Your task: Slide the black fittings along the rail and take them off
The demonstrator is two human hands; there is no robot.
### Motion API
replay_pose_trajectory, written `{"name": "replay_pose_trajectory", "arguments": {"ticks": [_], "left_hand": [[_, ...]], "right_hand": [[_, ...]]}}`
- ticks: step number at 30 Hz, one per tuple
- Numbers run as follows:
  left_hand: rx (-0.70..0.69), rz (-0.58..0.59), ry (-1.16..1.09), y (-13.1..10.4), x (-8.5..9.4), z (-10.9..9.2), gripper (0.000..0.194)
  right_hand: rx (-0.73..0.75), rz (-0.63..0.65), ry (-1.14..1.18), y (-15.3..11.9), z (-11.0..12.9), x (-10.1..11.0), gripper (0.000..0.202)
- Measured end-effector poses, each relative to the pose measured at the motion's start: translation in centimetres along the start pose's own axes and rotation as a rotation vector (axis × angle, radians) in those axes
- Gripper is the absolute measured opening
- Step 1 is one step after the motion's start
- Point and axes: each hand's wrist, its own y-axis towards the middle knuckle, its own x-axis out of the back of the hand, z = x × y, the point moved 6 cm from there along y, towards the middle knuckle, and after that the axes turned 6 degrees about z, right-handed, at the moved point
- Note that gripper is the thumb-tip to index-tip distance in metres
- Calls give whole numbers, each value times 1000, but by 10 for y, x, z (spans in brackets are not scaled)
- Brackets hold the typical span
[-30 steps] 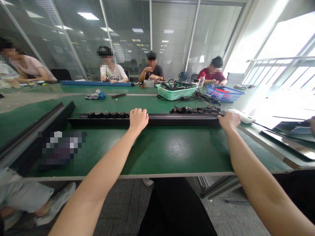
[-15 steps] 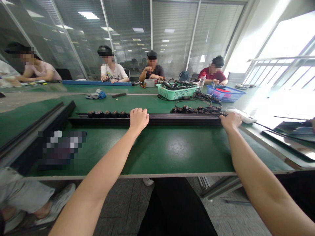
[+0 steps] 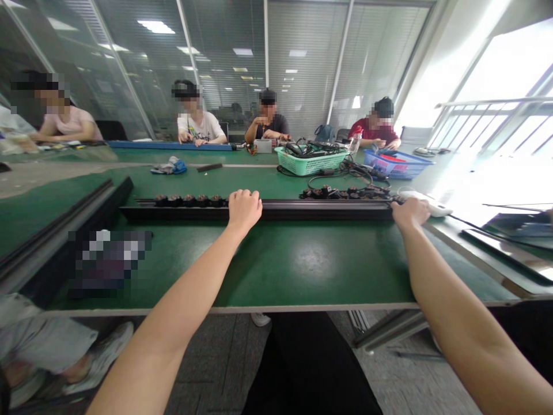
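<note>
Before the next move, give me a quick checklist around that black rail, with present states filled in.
1. Left hand on the black rail: ok, near its middle.
2. Right hand at the right end of the black rail: ok.
3. Firm grip by both: cannot tell, the undersides of the fingers are hidden.
4. Space close behind the black rail free: not ok, small black parts sit there.
5. Right hand apart from the white device: cannot tell, they overlap in view.
6. Green basket apart from the black rail: ok, farther back.
</note>
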Motion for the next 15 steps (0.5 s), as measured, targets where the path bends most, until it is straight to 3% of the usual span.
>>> {"name": "replay_pose_trajectory", "arguments": {"ticks": [15], "left_hand": [[-5, -9, 4, 0, -2, 1, 32]], "right_hand": [[24, -81, 76, 11, -4, -4, 45]]}}
